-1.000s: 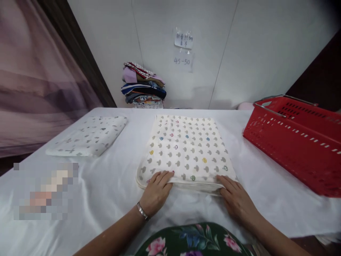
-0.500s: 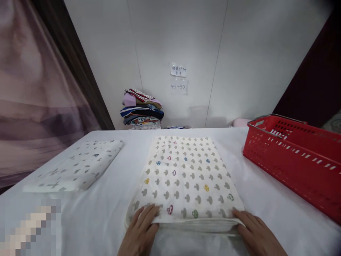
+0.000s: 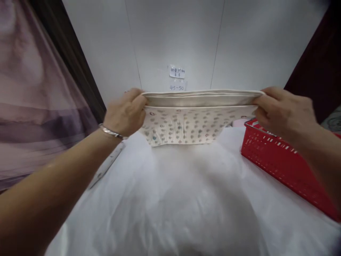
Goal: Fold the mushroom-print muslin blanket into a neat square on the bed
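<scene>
A cream folded cloth with a small mushroom print (image 3: 186, 122) hangs in the air above the white-covered table (image 3: 170, 199). My left hand (image 3: 125, 113) pinches its near edge at the left corner, and a metal bracelet sits on that wrist. Closed on the right corner of the same edge is my right hand (image 3: 282, 112). The cloth's far part droops down toward the table, its stacked layers showing along the lifted edge.
A red plastic basket (image 3: 279, 163) stands at the right side of the table. A second folded printed cloth (image 3: 106, 167) lies at the left, mostly hidden by my left arm. Two paper notes (image 3: 177, 76) are stuck on the white wall behind.
Both hands gripped the near edge of the folded cloth and raised it off the table to chest height. The pile of clothes by the wall is now hidden behind it.
</scene>
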{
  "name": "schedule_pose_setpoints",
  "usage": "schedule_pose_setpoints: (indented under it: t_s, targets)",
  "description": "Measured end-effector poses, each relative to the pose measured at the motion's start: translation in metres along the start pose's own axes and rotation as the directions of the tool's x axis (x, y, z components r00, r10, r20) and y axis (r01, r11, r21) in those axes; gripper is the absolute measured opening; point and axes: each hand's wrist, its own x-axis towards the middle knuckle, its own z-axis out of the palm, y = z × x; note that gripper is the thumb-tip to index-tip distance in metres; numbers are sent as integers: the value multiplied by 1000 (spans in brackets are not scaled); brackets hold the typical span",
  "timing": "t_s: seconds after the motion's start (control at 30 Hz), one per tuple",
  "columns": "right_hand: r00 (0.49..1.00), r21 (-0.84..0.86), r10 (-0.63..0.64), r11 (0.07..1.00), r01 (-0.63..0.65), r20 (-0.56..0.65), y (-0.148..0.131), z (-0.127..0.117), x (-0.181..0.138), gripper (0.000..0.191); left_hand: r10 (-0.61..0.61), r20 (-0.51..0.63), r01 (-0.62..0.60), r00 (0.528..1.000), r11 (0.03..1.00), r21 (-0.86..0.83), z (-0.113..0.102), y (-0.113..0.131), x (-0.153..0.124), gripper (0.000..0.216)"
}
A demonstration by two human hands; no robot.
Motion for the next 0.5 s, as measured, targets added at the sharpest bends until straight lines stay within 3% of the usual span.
schedule_pose_setpoints:
  t_s: [0.07,0.13,0.2,0.27,0.4,0.5]
  targets:
    - [1000,4,-26,1000,26,18,-6,-15,-16,26,36,-21,-35,999,999,31,-18,-1,-13,30]
    - [995,12,-93,996,92,42,-16,-20,-46,27,102,-15,-101,995,994,28,-27,5,-43,26]
    - [980,71,-194,979,191,35,-26,-17,-81,28,184,-13,-185,983,981,-56,-29,14,-80,23]
    - [976,152,-216,965,211,17,-34,-10,-115,28,227,20,-220,974,958,-183,-29,26,-119,26]
    - [925,241,-373,907,347,72,-38,6,-174,27,280,179,-190,943,897,-399,-33,49,-182,20]
    - [919,326,-378,888,325,112,-35,19,-197,23,292,235,-159,927,874,-460,-32,58,-204,21]
